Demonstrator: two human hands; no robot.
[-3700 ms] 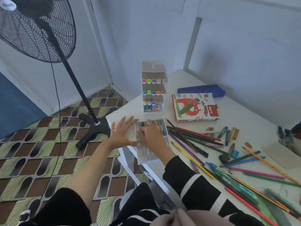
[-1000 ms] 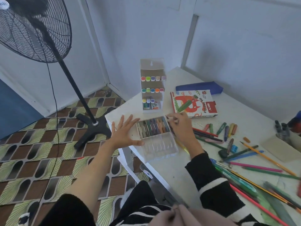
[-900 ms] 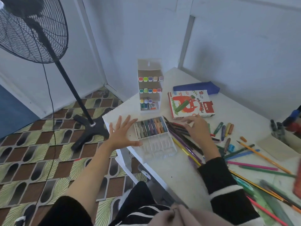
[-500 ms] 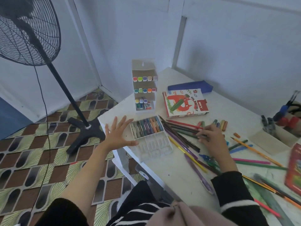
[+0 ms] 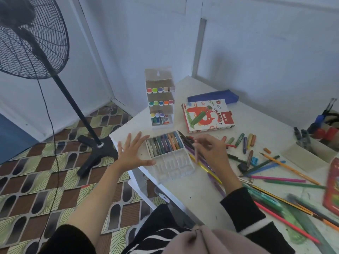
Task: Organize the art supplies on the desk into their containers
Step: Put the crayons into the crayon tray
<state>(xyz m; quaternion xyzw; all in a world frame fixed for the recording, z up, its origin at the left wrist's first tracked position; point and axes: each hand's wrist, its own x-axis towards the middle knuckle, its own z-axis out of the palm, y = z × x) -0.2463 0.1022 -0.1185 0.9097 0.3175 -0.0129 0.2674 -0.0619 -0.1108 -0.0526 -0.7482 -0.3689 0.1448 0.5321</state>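
Note:
A clear plastic pastel tray lies near the desk's left corner, its far half filled with a row of oil pastels. My left hand lies flat with spread fingers against the tray's left side. My right hand hovers just right of the tray and pinches a pinkish pastel that points down. Loose pastels and coloured pencils are scattered to the right.
A tiered marker stand rises behind the tray. Beside it are the oil pastels box and a blue pouch. A holder with tools sits at far right. A black fan stands on the floor at left.
My right hand reached right to the loose pastels, picked one up and came back beside the tray. My left hand stayed by the tray.

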